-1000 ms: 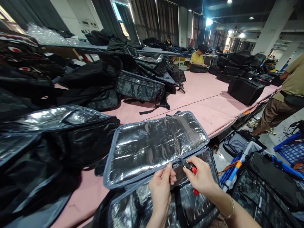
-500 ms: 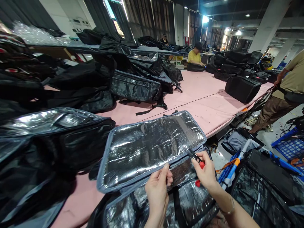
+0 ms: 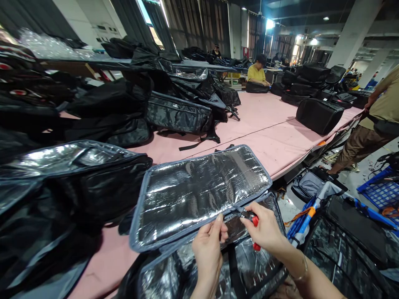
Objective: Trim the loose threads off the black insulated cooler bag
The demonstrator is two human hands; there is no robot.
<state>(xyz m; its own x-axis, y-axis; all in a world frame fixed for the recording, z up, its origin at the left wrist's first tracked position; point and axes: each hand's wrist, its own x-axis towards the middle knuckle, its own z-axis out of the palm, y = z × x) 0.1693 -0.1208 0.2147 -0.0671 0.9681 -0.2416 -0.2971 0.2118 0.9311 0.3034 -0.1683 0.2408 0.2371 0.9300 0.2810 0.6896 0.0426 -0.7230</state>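
An insulated bag lies in front of me, its foil-lined lid (image 3: 202, 191) folded back and edged with grey-blue binding. My left hand (image 3: 210, 245) is closed at the lid's lower edge, thumb and fingers pinching the binding; a loose thread there is too small to make out. A pair of red-handled snips (image 3: 255, 221) is in my right hand (image 3: 264, 228), fingers wrapped round it. The dark tips of the snips touch or nearly touch the binding, just right of my left hand. Below, the silvery bag body (image 3: 249, 265) shows a black strap.
Dark bags (image 3: 177, 112) crowd the left of the pink-covered table (image 3: 249, 120). Another foil-lined bag (image 3: 75, 162) stands open close by. A black bag (image 3: 319, 116) sits near the right edge. A blue crate (image 3: 378, 187) and two people are beyond.
My right hand has moved left and slightly down, bringing the tips of the snips from above the lid's edge onto or near the binding. My left hand has barely shifted.
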